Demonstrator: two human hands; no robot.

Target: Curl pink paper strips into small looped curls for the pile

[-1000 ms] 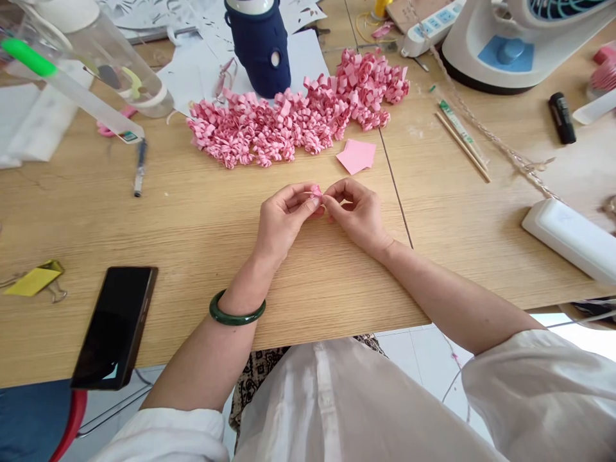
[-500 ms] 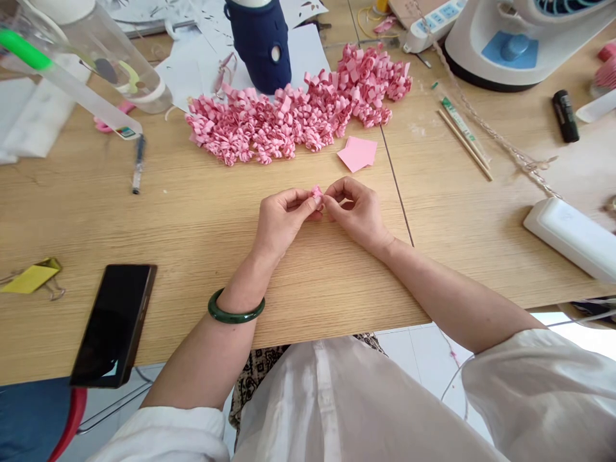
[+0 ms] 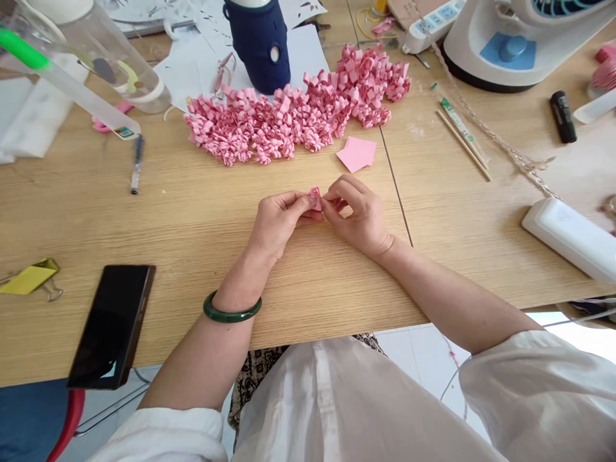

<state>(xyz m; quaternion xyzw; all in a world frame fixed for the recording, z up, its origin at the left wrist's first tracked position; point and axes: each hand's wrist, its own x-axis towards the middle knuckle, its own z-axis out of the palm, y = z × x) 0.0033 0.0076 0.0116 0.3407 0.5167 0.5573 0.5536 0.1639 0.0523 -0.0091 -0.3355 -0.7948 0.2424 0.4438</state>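
A small curled pink paper piece point(image 3: 315, 198) is pinched between the thumb and fingers of my left hand point(image 3: 283, 221). My right hand point(image 3: 357, 210) meets it from the other side, thumb and forefinger pressed together at the edge of the same piece. Both hands are just above the wooden table point(image 3: 202, 224). Beyond them lies a long heap of looped pink paper curls point(image 3: 269, 119). Several flat pink paper pieces point(image 3: 357, 154) rest in a small stack behind my right hand.
A dark blue cup point(image 3: 257, 48) stands behind the heap. On the left are a clear bottle point(image 3: 129, 64), a pen point(image 3: 137, 165) and a phone point(image 3: 113, 324). To the right are wooden sticks point(image 3: 462, 144), a black marker point(image 3: 562, 117), a fan point(image 3: 510, 48) and a white block point(image 3: 572, 239).
The pink paper piece has turned slightly and shows more of its side. My right hand's fingers have shifted a little; both hands stay in nearly the same place.
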